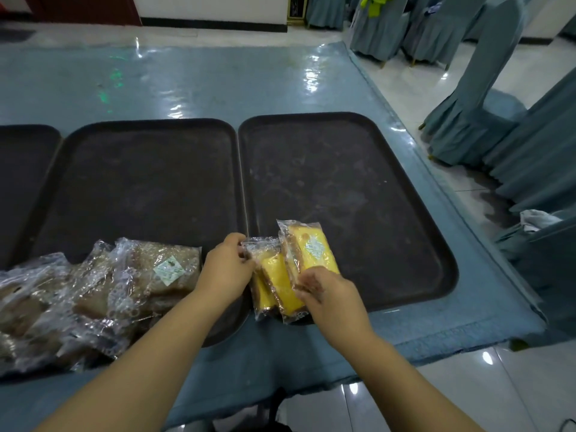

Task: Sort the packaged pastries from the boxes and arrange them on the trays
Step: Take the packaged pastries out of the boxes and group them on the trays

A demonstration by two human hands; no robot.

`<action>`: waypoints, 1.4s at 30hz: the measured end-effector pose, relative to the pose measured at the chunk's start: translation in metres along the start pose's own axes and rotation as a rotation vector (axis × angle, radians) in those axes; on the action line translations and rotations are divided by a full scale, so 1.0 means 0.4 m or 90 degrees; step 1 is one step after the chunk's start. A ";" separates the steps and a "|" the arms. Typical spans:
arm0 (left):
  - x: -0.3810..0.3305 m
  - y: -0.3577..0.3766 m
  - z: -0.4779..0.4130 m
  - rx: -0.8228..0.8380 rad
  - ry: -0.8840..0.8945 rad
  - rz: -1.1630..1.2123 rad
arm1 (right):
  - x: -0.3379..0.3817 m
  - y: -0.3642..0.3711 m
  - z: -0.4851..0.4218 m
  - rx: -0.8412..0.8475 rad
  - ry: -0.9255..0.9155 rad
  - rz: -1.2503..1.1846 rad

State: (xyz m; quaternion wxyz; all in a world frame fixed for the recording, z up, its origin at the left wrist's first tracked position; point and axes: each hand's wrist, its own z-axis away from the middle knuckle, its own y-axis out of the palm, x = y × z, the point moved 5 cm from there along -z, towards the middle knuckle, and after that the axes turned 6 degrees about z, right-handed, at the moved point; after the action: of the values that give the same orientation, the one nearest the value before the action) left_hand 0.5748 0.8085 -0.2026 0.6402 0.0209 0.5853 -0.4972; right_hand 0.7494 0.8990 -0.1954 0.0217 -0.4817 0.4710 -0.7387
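two yellow packaged pastries (280,275) at near left corner of right tray (389,213), partly over its rim. left hand (226,269) pinching wrapper end of left packet; right hand (327,291) closed on near end of right packet, grip probably light. brown packaged pastries (93,294) piled on middle tray (140,182), upon blue counter (420,332).

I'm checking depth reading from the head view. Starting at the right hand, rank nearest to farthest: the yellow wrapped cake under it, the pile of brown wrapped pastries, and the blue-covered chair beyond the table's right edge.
1. Yellow wrapped cake: in the right hand's grip, on the right dark tray.
2. Pile of brown wrapped pastries: left, on the middle tray.
3. Blue-covered chair: far right, off the table.
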 end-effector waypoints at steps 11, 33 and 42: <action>-0.018 -0.057 0.069 -0.028 0.084 -0.042 | 0.060 -0.047 -0.013 0.098 -0.099 0.080; 0.265 -0.878 0.429 -0.282 0.111 -0.250 | 0.862 0.306 0.014 0.206 -0.400 0.159; 0.438 -1.212 0.603 -0.332 0.103 -0.349 | 1.199 0.528 0.123 0.245 -0.505 0.235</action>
State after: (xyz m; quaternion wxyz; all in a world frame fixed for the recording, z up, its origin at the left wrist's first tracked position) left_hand 0.3986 0.3097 0.0071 0.4194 -0.2607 0.7244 -0.4810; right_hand 0.4396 0.5155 -0.0106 0.4197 -0.6220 0.3589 -0.5551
